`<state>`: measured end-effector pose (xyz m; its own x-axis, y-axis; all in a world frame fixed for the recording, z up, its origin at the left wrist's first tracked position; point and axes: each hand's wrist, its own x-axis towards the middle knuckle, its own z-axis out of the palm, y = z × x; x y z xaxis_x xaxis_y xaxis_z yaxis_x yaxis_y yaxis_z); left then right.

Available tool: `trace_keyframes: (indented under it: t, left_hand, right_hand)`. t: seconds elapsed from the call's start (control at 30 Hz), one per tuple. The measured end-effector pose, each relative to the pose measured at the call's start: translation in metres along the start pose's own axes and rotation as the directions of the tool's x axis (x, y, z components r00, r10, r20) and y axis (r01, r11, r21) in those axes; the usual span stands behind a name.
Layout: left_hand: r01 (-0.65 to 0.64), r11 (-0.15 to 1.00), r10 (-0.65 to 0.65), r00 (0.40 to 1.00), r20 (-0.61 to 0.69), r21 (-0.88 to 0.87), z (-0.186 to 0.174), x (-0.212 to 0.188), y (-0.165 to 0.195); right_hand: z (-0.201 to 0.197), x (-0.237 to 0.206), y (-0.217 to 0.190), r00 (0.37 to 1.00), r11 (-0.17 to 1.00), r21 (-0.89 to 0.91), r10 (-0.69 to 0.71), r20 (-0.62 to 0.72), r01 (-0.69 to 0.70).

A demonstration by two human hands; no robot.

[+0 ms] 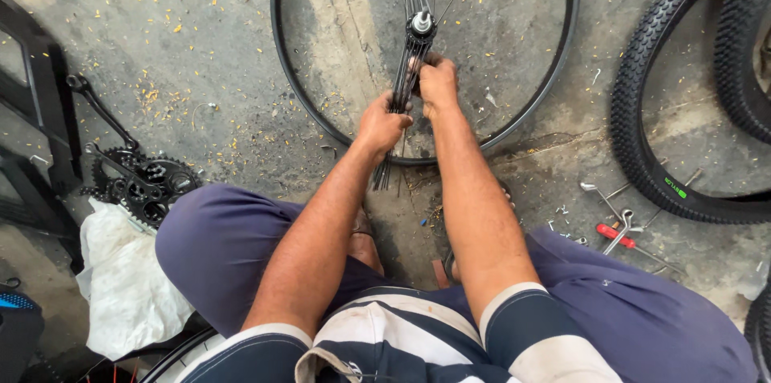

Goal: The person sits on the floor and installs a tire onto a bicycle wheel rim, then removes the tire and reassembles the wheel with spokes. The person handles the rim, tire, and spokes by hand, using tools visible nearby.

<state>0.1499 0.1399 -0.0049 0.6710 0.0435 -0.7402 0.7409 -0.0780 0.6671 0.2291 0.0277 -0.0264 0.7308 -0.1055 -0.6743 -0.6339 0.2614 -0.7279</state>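
Observation:
A bare black bicycle rim [554, 70] lies flat on the concrete floor in front of me. Above its middle stands a silver-tipped hub [421, 24] with a bundle of dark spokes [401, 86] hanging from it. My left hand [384, 120] is closed around the lower part of the spoke bundle. My right hand [438, 82] grips the spokes just below the hub, right beside the left hand. The loose spoke ends [384, 174] stick out under my left hand toward my knees.
A crankset with chainrings [144, 182] and a crumpled white bag [120, 279] lie at the left. Knobby black tyres [642, 134] curve along the right. A red-handled tool [614, 232] and small metal parts lie near my right knee. A dark frame [40, 94] stands far left.

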Motion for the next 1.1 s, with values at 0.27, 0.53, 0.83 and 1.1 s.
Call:
trace_keyframes:
  t: [0.27, 0.53, 0.83, 1.1]
  left_hand:
    - [0.069, 0.991, -0.061, 0.995, 0.072, -0.112, -0.006, 0.003, 0.003]
    - [-0.124, 0.942, 0.125, 0.992, 0.016, 0.312, -0.010, -0.004, 0.003]
    - [-0.296, 0.769, 0.378, 0.925, -0.030, 0.567, 0.008, -0.016, 0.024]
    - [-0.376, 0.707, 0.483, 0.876, -0.020, 0.599, 0.010, -0.032, 0.035]
  right_hand:
    - [-0.014, 0.007, -0.001, 0.988, 0.966, -0.220, 0.149, 0.035, -0.137]
    - [-0.064, 0.015, -0.011, 0.639, -0.288, -0.926, -0.671, 0.377, 0.244]
    - [-0.021, -0.023, 0.017, 0.998, 0.997, -0.060, 0.057, 0.015, -0.056]
    - [-0.004, -0.012, 0.026, 0.963, 0.998, 0.059, -0.035, 0.269, 0.020]
